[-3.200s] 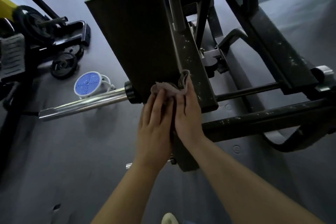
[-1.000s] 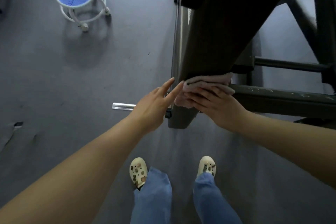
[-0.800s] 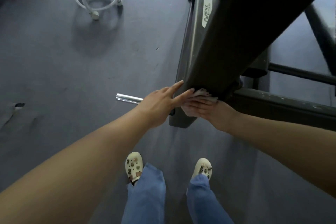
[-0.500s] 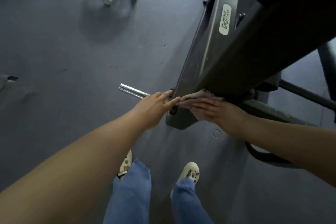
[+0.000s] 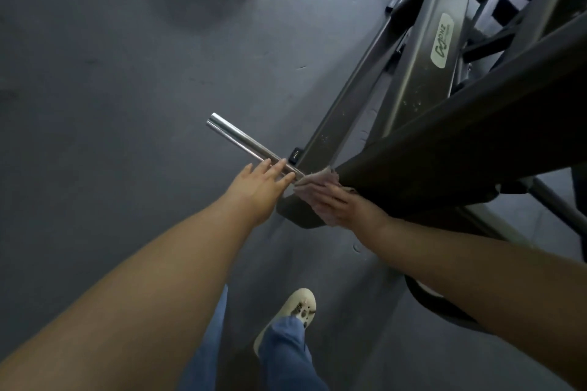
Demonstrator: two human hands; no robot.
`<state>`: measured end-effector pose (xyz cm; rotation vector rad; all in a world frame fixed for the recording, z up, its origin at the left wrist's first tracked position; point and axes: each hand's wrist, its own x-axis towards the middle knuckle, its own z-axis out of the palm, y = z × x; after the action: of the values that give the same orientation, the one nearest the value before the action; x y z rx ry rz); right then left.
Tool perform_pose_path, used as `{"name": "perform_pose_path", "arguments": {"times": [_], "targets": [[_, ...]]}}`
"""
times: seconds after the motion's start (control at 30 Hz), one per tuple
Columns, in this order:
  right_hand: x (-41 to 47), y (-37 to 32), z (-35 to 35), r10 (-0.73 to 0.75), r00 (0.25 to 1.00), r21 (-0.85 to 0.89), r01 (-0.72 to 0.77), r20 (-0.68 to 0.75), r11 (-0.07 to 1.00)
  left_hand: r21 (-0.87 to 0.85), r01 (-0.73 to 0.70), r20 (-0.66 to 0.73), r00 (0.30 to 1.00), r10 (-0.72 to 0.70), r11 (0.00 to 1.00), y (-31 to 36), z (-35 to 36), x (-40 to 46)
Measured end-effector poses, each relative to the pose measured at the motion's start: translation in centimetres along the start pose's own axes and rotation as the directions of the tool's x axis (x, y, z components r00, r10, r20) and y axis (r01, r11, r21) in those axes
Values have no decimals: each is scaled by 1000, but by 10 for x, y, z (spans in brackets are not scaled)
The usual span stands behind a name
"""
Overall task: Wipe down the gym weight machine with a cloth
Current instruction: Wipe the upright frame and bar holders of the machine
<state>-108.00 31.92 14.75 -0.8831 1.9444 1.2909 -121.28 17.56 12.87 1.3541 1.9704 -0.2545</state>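
Pressing the cloth (image 5: 317, 182) flat under the right hand (image 5: 341, 206), fingers spread, against the low end of the weight machine (image 5: 422, 79), beside its dark slanted beam (image 5: 444, 149). Resting the left hand (image 5: 259, 182), fingers straight and gripping nothing, on the chrome bar (image 5: 241, 141) just beside the cloth. Judging the wipe as midway: pale specks showing higher on the grey frame, bar not yet covered by cloth.

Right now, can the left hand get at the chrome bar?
Probably yes: the left hand is open, its fingertips already at the chrome bar, with nothing between. The right hand presses the cloth beside it.
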Motion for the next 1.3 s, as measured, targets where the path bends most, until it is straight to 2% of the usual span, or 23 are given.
{"name": "perform_pose_path", "arguments": {"times": [0.07,0.13,0.27,0.37,0.47,0.53,0.57,0.63,0.7,0.77,0.87,0.97,1.03,1.13,1.3], "targets": [[-29,-3,8,-128,991,-52,130,33,990,-49,9,4,1000,-9,999,3,3,-3],[-60,3,9,-129,990,-92,134,58,987,-100,7,11,1000,-6,995,9,3,-6],[-112,22,15,-165,971,61,156,173,986,-211,-27,-10,1000,26,977,25,-6,-10],[-127,46,11,-68,980,215,27,186,976,-328,-64,-71,997,43,943,37,-19,-12],[-116,46,14,61,988,283,-99,143,954,-576,-75,-145,989,-12,814,49,-30,-16],[-102,35,11,114,988,291,-140,105,947,-691,-89,-183,982,-54,717,53,-33,-22],[-95,29,9,95,991,278,-116,90,954,-716,-104,-204,977,-64,691,53,-34,-25],[-83,24,5,41,995,229,-61,93,971,-739,-122,-227,971,-74,662,53,-41,-32],[-81,28,4,55,995,192,-70,81,979,-732,-109,-211,975,-73,672,54,-52,-40],[-87,28,14,57,998,156,-57,1,986,-718,-85,-186,980,-73,691,58,-63,-47],[-114,29,35,233,952,242,-183,-197,953,-717,-86,-171,984,-54,691,71,-81,-60],[-146,42,42,346,900,362,-240,-265,901,-714,-167,-236,972,-9,680,84,-101,-74],[-169,55,40,383,883,386,-264,-273,884,-716,-216,-272,962,20,664,92,-118,-85],[-198,81,38,507,803,505,-312,-312,805,-696,-281,-338,940,43,660,102,-151,-106],[-249,130,31,636,723,537,-435,-271,723,-580,-363,-449,890,86,729,117,-209,-149]]}}
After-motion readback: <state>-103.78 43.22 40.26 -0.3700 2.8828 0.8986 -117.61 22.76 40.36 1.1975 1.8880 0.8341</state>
